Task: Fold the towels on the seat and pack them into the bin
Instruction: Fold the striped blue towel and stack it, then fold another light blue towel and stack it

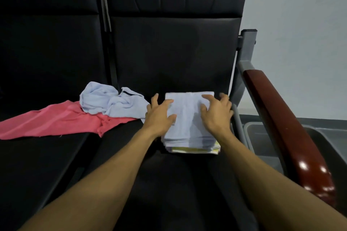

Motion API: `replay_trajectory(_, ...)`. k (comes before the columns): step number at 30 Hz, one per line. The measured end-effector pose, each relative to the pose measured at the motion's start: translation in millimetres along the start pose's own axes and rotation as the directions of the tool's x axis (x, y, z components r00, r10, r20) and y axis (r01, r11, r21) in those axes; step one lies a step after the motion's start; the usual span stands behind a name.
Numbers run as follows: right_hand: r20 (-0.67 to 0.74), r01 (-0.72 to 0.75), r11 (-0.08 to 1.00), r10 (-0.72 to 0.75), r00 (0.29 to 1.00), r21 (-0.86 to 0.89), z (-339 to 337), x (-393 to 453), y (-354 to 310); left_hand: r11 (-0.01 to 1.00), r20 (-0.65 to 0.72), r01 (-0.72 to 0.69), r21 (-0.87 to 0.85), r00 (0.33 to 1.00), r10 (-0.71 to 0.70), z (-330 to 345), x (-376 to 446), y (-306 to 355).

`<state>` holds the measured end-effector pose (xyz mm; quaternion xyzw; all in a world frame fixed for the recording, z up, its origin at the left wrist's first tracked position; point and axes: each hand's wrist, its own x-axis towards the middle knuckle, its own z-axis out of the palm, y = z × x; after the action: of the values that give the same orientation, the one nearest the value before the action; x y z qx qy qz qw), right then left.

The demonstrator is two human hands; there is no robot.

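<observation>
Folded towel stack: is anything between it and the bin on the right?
Yes. The seat's grey metal frame and the dark red armrest stand between the folded towel stack and the grey bin. Both hands, left hand and right hand, rest on the stack, so it likely must be lifted over.
</observation>
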<state>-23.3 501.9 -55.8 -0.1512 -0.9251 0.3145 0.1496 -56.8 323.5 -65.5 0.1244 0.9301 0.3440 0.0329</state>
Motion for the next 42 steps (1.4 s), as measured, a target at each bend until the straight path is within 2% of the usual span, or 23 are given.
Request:
replay_trajectory(2,0.074,0.055,0.983,-0.043,0.996,-0.178,13,13,3,0.996,0.027,-0.014,0.089,1.000,0.012,12,17,-3)
replay_trajectory(4,0.187,0.145,0.955,-0.098,0.978,-0.259,31,16,10,0.989,0.086,-0.054,0.135,0.995,0.042,27,30,-10)
replay_trajectory(6,0.298,0.198,0.926,-0.100,0.949,-0.320,50,13,24,0.973,0.196,-0.055,0.226,0.981,0.010,45,37,-20)
replay_trajectory(9,0.354,0.221,0.889,-0.072,0.932,-0.401,67,7,43,0.930,0.289,-0.058,0.362,0.956,-0.053,65,41,-31)
replay_trajectory(11,0.379,0.219,0.865,-0.035,0.925,-0.452,68,9,42,0.922,0.303,-0.076,0.380,0.952,-0.046,64,43,-32)
replay_trajectory(13,0.346,0.210,0.845,-0.031,0.938,-0.491,61,13,28,0.935,0.277,-0.105,0.338,0.961,0.008,53,38,-35)
replay_trajectory(14,0.298,0.218,0.849,-0.076,0.952,-0.482,58,14,16,0.950,0.230,-0.105,0.294,0.972,0.037,44,34,-39)
replay_trajectory(15,0.244,0.243,0.866,-0.146,0.959,-0.437,55,14,7,0.966,0.162,-0.086,0.244,0.986,0.047,37,29,-44)
replay_trajectory(17,0.156,0.374,0.884,-0.342,0.927,-0.280,62,10,-21,0.983,-0.009,-0.017,0.183,1.000,0.019,13,16,-63)
replay_trajectory(19,0.176,0.447,0.885,-0.424,0.888,-0.127,80,3,-53,0.977,-0.096,0.055,0.204,0.995,-0.036,-9,4,-87)
replay_trajectory(21,0.315,0.472,0.876,-0.421,0.851,-0.104,108,-4,-75,0.967,-0.093,0.109,0.228,0.992,-0.090,-27,-7,-112)
replay_trajectory(24,0.515,0.488,0.841,-0.318,0.796,-0.235,149,-8,-93,0.945,-0.081,0.189,0.266,0.981,-0.174,-43,-20,-145)
replay_trajectory(27,0.534,0.448,0.815,-0.209,0.819,-0.368,172,-6,-93,0.932,-0.097,0.248,0.264,0.968,-0.230,-42,-28,-168)
replay_trajectory(30,0.481,0.435,0.788,-0.204,0.853,-0.436,179,-12,-94,0.934,-0.106,0.266,0.238,0.963,-0.247,-35,-31,-181)
replay_trajectory(33,0.502,0.383,0.891,-0.223,0.836,-0.243,173,-20,-99,0.937,-0.073,0.272,0.217,0.962,-0.262,-34,-29,-181)
replay_trajectory(34,0.437,0.321,0.940,-0.241,0.867,-0.118,165,-19,-104,0.936,-0.049,0.267,0.229,0.964,-0.263,-34,-28,-179)
replay_trajectory(35,0.301,0.241,0.970,-0.243,0.922,0.044,155,-17,-107,0.932,-0.018,0.263,0.251,0.964,-0.267,-34,-28,-178)
replay_trajectory(36,0.151,0.182,0.958,-0.218,0.964,0.219,141,-13,-113,0.924,0.007,0.263,0.276,0.961,-0.276,-34,-29,-178)
replay_trajectory(37,0.064,0.146,0.921,-0.181,0.981,0.360,128,-11,-119,0.916,0.018,0.264,0.302,0.959,-0.282,-33,-31,-178)
replay_trajectory(38,0.052,0.126,0.891,-0.165,0.985,0.436,115,-10,-124,0.908,0.020,0.265,0.326,0.958,-0.286,-33,-33,-179)
replay_trajectory(42,-0.004,0.227,0.899,-0.243,0.970,0.375,89,-12,-127,0.913,0.006,0.246,0.324,0.965,-0.262,-22,-34,-163)
